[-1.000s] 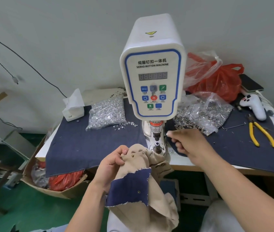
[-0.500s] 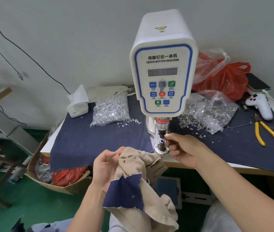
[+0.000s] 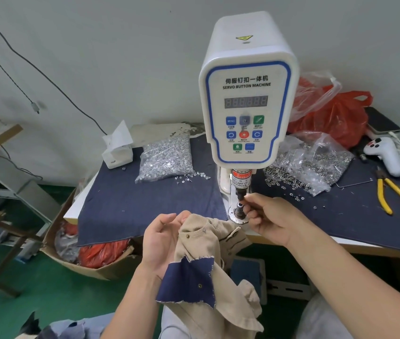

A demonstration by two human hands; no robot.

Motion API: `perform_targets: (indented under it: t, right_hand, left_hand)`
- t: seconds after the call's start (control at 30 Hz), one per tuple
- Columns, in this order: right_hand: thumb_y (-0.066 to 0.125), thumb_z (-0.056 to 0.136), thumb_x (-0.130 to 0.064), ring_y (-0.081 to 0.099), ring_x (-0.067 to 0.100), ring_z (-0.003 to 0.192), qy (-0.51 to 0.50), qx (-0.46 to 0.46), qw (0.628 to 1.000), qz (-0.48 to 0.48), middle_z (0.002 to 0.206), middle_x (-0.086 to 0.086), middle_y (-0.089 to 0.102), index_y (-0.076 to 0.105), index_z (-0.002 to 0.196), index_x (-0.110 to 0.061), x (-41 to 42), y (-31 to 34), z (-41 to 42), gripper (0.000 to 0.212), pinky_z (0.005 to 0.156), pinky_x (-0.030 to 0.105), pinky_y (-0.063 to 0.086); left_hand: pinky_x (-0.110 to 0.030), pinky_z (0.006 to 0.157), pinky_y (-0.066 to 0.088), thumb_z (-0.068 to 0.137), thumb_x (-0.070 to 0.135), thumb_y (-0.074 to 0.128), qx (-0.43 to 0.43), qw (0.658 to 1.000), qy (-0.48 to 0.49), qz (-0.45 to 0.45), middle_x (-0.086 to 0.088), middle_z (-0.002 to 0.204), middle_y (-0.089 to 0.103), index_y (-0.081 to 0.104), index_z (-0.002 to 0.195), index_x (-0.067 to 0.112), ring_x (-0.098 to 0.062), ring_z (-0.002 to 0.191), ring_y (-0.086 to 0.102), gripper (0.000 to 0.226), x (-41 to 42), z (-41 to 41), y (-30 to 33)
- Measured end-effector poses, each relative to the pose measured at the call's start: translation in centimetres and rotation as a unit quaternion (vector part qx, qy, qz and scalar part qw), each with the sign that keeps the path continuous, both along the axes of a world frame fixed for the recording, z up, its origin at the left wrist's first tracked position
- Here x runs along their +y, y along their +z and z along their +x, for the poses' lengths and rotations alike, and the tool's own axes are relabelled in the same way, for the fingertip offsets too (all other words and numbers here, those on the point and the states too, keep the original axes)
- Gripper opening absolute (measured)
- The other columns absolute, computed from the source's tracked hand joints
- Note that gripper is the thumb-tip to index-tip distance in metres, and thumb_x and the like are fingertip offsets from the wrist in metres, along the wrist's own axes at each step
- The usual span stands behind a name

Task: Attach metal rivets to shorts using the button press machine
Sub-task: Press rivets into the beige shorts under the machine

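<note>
At the left of the bench sits the bag of silver rivets [image 3: 167, 159] on the denim cover, a few spilled beside it, well apart from the work. The left hand [image 3: 163, 243] holds the tan shorts [image 3: 208, 243] just in front of the bench edge, thumb and fingers closed on the bunched waistband, with a blue denim patch [image 3: 189, 282] hanging below; 2 rivets already show on the band and 1 on the patch. Right of that, the button press machine [image 3: 246, 94] stands with its upper punch [image 3: 240, 192] over the lower die [image 3: 239, 209]. The right hand [image 3: 271, 216] has its fingertips pinched together at the gap between punch and die, apparently seating a small part there; the part itself is too small to make out. To do this step well, the piece should sit square and fully down in its seat, and every finger should be clear of the gap before the shorts go in and the press is fired. The left hand would do best to bring the marked spot flat over the die, no folds doubled under it. Farther right lie the bag of ring parts [image 3: 314, 165] and the yellow pliers [image 3: 394, 194].
</note>
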State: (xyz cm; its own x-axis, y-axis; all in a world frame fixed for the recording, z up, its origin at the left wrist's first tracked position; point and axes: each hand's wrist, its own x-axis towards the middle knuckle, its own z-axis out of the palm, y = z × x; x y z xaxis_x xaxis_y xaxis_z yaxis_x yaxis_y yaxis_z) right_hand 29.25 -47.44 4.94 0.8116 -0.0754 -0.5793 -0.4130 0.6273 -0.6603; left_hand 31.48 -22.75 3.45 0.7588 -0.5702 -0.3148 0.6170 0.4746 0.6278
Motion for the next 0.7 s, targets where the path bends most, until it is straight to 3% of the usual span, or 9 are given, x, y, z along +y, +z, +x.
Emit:
perform_targets:
  t: [0.37,0.47,0.53,0.6,0.63,0.7]
  right_hand:
    - [0.067,0.094,-0.011,0.049,0.006,0.045,-0.011,0.003,0.998,0.056,0.067,0.007,0.063,0.07,0.095,0.001,0.0,0.2,-0.5,0.013,0.038,0.015,0.038]
    - [0.065,0.097,-0.015,0.052,0.007,0.049,-0.014,-0.009,1.0,-0.001,0.073,0.01,0.069,0.075,0.094,0.002,-0.4,0.1,-1.2,0.02,0.042,0.016,0.042]
    - [0.061,0.1,-0.02,0.053,0.008,0.049,-0.005,-0.018,0.994,-0.11,0.07,0.008,0.07,0.077,0.093,0.0,-0.9,-0.1,-1.9,0.026,0.046,0.018,0.043]
    - [0.059,0.1,-0.024,0.054,0.011,0.049,0.069,-0.031,0.961,-0.265,0.068,0.006,0.071,0.075,0.089,-0.002,-1.8,-0.4,-3.2,0.029,0.048,0.023,0.044]
    - [0.06,0.1,-0.027,0.056,0.013,0.05,0.145,-0.037,0.929,-0.339,0.07,0.006,0.073,0.073,0.088,-0.003,-2.3,-0.6,-4.0,0.03,0.049,0.025,0.045]
    - [0.065,0.098,-0.034,0.063,0.011,0.053,0.321,-0.035,0.836,-0.444,0.075,0.004,0.076,0.073,0.089,-0.011,-2.9,-1.0,-5.3,0.026,0.052,0.024,0.05]
  left_hand:
    - [-0.038,0.076,0.052,0.086,0.028,0.054,-0.011,0.998,-0.042,-0.039,-0.008,0.084,0.056,0.062,0.08,0.01,-0.027,0.081,0.06,0.021,-0.9,0.0,0.5]
    - [-0.038,0.071,0.057,0.081,0.026,0.06,-0.027,0.998,-0.052,-0.035,-0.011,0.085,0.061,0.061,0.086,0.007,-0.029,0.08,0.067,0.02,-1.1,-0.1,0.8]
    - [-0.039,0.074,0.05,0.079,0.027,0.068,-0.035,0.997,-0.062,-0.034,-0.008,0.082,0.056,0.057,0.081,0.011,-0.027,0.081,0.061,0.02,-1.1,-0.2,0.9]
    - [-0.037,0.072,0.041,0.078,0.031,0.077,-0.031,0.998,-0.041,-0.033,-0.002,0.073,0.044,0.044,0.073,0.016,-0.021,0.073,0.05,0.037,-0.9,0.0,0.7]
    - [-0.037,0.071,0.04,0.076,0.032,0.081,-0.024,0.999,-0.022,-0.032,-0.002,0.07,0.041,0.038,0.073,0.018,-0.02,0.07,0.048,0.045,-0.8,0.1,0.7]
    - [-0.036,0.069,0.045,0.066,0.031,0.091,0.01,0.999,0.02,-0.038,-0.003,0.067,0.049,0.045,0.072,0.019,-0.022,0.069,0.052,0.048,-0.8,0.3,0.5]
